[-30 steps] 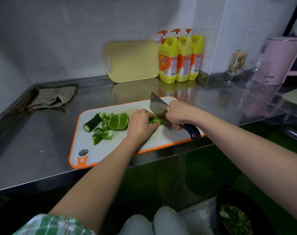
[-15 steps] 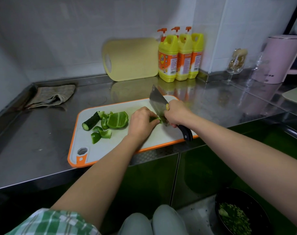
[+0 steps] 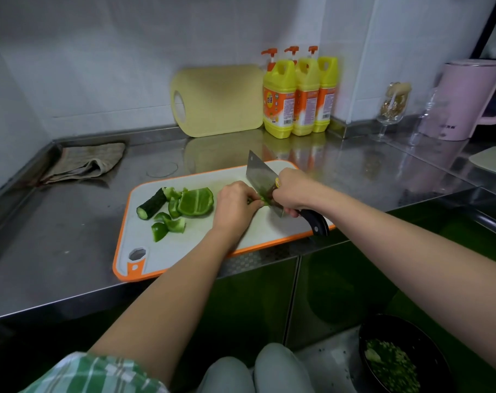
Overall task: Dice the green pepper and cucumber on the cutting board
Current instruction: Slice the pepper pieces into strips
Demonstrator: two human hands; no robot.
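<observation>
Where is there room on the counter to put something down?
Bare counter between the cloth and cutting board, and right of it before the wine glass. Crowded: mid-board, with left hand, right hand, cleaver, pepper pieces.

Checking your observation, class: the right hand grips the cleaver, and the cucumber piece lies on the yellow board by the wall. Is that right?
Not quite. The head view shows the cucumber piece on the orange-edged cutting board; the right hand does grip the cleaver.

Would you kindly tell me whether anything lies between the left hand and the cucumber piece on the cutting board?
Yes. The large pepper piece lies directly between the left hand and the cucumber, with smaller pepper pieces at the cucumber's far end. The hand itself holds a pepper strip against the cleaver.
</observation>
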